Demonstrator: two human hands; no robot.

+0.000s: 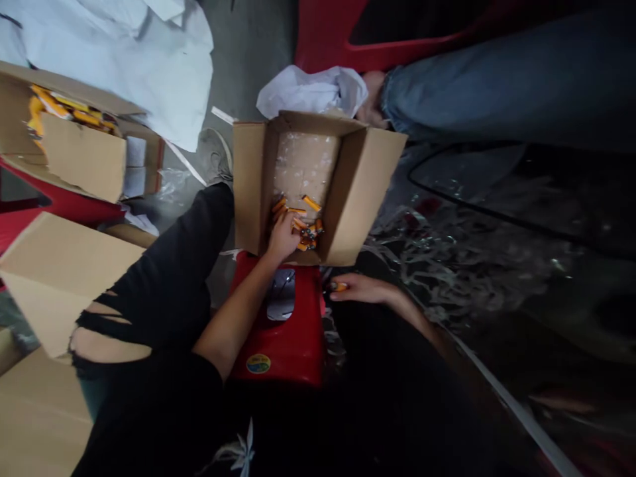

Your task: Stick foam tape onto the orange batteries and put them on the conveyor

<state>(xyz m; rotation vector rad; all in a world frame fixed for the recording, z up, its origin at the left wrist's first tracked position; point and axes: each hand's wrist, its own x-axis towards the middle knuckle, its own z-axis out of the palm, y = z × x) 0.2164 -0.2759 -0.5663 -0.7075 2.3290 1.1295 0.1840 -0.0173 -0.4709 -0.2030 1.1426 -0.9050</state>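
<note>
An open cardboard box [348, 218] rests at the far end of a red plastic stool [283, 354]. Small orange lighters [311, 203] with dark and silvery ends lie loose at its near end. Inside, my left hand [284, 235] reaches down among them, fingers bent and touching the pile. What these fingers pinch, if anything, is hidden. Outside the near right corner of the box, my right hand [362, 289] is closed around an orange lighter [339, 287], its dark end pointing left.
Another carton [84, 156] with orange and yellow items stands at left, beside white sheeting [163, 66]. Behind the box sits a white plastic bag [311, 89]. Another person's jeans-clad leg [472, 93] extends from the upper right. A black cable [497, 215] crosses plastic scraps [447, 265].
</note>
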